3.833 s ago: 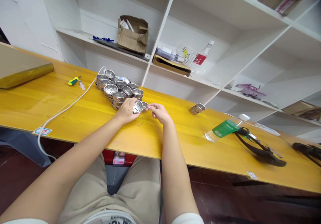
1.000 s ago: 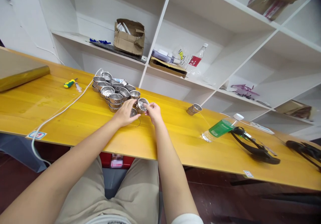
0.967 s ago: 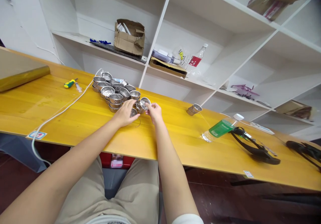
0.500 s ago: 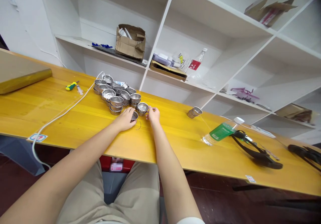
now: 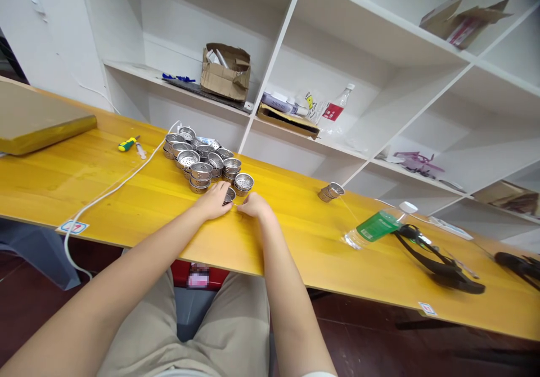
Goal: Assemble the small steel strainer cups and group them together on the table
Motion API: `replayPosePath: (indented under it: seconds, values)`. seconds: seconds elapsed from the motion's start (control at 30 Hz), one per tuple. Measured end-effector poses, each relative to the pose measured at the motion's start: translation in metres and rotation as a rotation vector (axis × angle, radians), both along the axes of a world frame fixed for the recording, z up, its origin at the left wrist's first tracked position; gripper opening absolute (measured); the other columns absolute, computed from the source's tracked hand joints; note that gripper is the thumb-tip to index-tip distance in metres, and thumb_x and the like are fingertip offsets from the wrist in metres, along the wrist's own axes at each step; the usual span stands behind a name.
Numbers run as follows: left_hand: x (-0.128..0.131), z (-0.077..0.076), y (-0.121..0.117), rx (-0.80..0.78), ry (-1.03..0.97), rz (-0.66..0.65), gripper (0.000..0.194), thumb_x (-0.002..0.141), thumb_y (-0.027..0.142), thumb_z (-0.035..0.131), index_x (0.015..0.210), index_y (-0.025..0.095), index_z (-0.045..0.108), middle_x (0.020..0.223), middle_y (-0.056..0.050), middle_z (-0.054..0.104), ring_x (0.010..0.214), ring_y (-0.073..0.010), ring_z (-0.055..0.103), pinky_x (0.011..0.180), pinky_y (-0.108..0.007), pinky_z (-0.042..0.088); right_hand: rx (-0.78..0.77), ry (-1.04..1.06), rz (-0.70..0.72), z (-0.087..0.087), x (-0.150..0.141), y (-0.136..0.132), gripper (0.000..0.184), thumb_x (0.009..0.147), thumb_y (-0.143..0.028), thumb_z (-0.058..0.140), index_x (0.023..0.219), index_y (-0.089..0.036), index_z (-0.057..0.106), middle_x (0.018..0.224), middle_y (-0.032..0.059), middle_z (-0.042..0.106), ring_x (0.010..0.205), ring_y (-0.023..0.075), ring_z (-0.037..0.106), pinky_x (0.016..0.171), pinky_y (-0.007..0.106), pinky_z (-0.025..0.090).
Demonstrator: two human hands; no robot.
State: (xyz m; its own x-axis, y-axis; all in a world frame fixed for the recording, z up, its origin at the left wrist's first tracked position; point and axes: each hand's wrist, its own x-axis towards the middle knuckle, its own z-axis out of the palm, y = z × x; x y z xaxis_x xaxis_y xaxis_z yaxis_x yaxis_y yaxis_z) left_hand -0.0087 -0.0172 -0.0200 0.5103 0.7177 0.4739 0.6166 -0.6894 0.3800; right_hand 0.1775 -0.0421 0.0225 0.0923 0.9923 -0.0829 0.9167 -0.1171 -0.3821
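Observation:
My left hand (image 5: 217,201) is closed around a small perforated metal cup (image 5: 229,196) on the yellow table, and its fingers cover much of the cup. Just to the right, my right hand (image 5: 254,205) has its thumb and fingertips pinched together on a thin wire (image 5: 241,214) close to the cup; little of the wire shows. Right behind both hands stands another perforated metal cup (image 5: 244,183). Farther back and to the left is a cluster of several similar cups (image 5: 201,171), many of them stacked.
A white cable (image 5: 120,184), a screwdriver (image 5: 127,144) and a small syringe (image 5: 140,151) lie to the left. Two nested cups (image 5: 331,192), a green-labelled bottle (image 5: 377,226) and a black headset strap (image 5: 439,264) are to the right. White shelves (image 5: 202,106) rise behind the table.
My right hand has moved from beside the standing cup toward me and left, down to the thin wire. The left hand stays on its cup. The view has shifted slightly.

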Motion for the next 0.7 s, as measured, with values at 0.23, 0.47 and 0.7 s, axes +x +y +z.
replayPosePath:
  seconds: [0.23, 0.47, 0.7]
  values:
    - [0.001, -0.003, 0.004, -0.050, -0.054, 0.025, 0.068, 0.082, 0.036, 0.067, 0.142, 0.013, 0.044, 0.140, -0.021, 0.056, 0.136, -0.0370, 0.054, 0.116, -0.051, 0.044, -0.012, -0.267, 0.023, 0.010, -0.019, -0.012, 0.046, 0.083, -0.048, 0.070, 0.113, -0.014, 0.074, 0.115, 0.0218, 0.075, 0.110, 0.0341, 0.073, 0.085, 0.036, 0.055]
    - [0.002, -0.004, 0.006, -0.083, -0.052, 0.039, 0.070, 0.082, 0.038, 0.068, 0.143, 0.012, 0.043, 0.140, -0.022, 0.058, 0.134, -0.0371, 0.056, 0.115, -0.050, 0.045, -0.002, -0.392, 0.094, 0.014, -0.022, -0.018, 0.036, 0.090, -0.036, 0.065, 0.116, -0.013, 0.075, 0.117, 0.0221, 0.075, 0.112, 0.0331, 0.072, 0.087, 0.036, 0.056]
    - [0.001, -0.002, 0.004, -0.095, -0.065, 0.029, 0.071, 0.082, 0.038, 0.069, 0.143, 0.014, 0.043, 0.140, -0.021, 0.059, 0.133, -0.0377, 0.057, 0.114, -0.053, 0.046, -0.013, -0.377, 0.099, 0.017, -0.024, -0.015, 0.042, 0.078, -0.038, 0.076, 0.112, -0.013, 0.075, 0.114, 0.0235, 0.075, 0.107, 0.0358, 0.073, 0.085, 0.039, 0.057]
